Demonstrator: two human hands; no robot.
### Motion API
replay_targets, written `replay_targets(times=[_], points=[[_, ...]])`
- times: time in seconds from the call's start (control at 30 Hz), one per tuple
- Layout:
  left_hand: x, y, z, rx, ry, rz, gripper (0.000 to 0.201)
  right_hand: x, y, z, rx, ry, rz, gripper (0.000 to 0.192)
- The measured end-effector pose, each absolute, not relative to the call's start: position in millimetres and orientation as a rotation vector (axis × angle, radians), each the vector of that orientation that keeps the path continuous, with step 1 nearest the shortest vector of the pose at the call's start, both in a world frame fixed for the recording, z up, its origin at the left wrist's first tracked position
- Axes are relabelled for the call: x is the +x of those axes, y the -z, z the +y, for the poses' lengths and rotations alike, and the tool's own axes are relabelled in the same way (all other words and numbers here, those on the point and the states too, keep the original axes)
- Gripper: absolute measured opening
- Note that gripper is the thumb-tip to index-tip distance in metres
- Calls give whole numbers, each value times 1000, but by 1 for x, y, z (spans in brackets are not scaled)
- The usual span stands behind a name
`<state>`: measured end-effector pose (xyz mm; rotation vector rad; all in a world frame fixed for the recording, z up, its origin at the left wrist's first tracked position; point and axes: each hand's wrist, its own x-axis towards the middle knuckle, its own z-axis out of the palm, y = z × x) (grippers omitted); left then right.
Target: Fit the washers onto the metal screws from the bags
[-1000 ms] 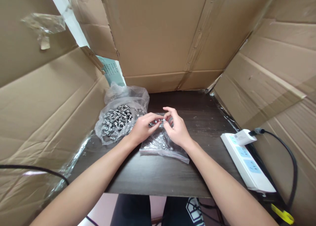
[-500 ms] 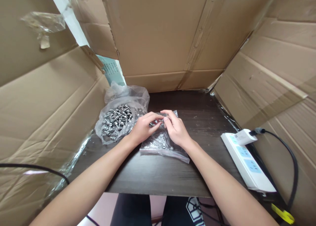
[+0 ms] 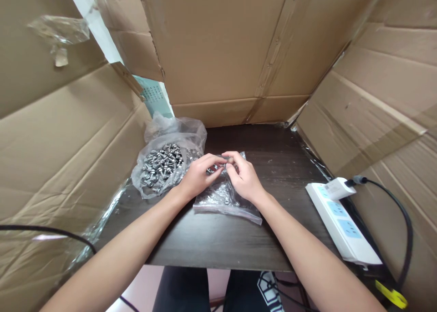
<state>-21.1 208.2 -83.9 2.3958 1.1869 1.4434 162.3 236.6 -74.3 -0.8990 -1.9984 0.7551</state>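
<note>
My left hand (image 3: pixel 200 174) is closed in a pinch above a clear zip bag (image 3: pixel 218 208), with small shiny metal bolts (image 3: pixel 213 168) showing between its thumb and fingers. My right hand (image 3: pixel 244 178) meets it fingertip to fingertip, thumb and index finger pressed together at the end of the metal piece. Whatever the right fingertips grip is too small to name. Inside the zip bag lie small metal pieces, some of them ring-shaped. Left of my left hand, an opened plastic bag (image 3: pixel 138 173) holds a heap of metal bolts (image 3: pixel 164 164).
Cardboard walls (image 3: pixel 225 52) enclose the dark wooden table (image 3: pixel 218 248) at the back and both sides. A white power strip (image 3: pixel 336 239) with a plugged-in adapter (image 3: pixel 338 189) lies on the right, its black cable (image 3: pixel 408 230) looping down. Another black cable (image 3: pixel 51 230) crosses at left.
My right index finger and thumb have shifted slightly at the metal piece, and the fingertips now curl in more. My left hand and both bags look the same.
</note>
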Motion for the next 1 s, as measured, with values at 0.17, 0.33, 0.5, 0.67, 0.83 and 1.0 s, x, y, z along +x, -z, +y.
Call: replay_targets(times=[0.17,0.33,0.5,0.67,0.83,1.0], points=[[-20,84,208,2377,-1447,1183,16,162,73,236,-922,-761,-1961,25],[-20,85,209,2370,-1452,1165,16,162,76,237,-891,-744,-1961,31],[-21,85,208,2348,-1452,1161,14,161,74,236,-881,-754,-1976,27],[-20,84,208,2339,-1449,1157,13,162,72,236,-932,-758,-1980,26],[-20,84,207,2358,-1442,1160,14,163,73,236,-902,-739,-1998,28],[-20,84,207,2383,-1460,1170,16,162,73,235,-917,-774,-1973,23]])
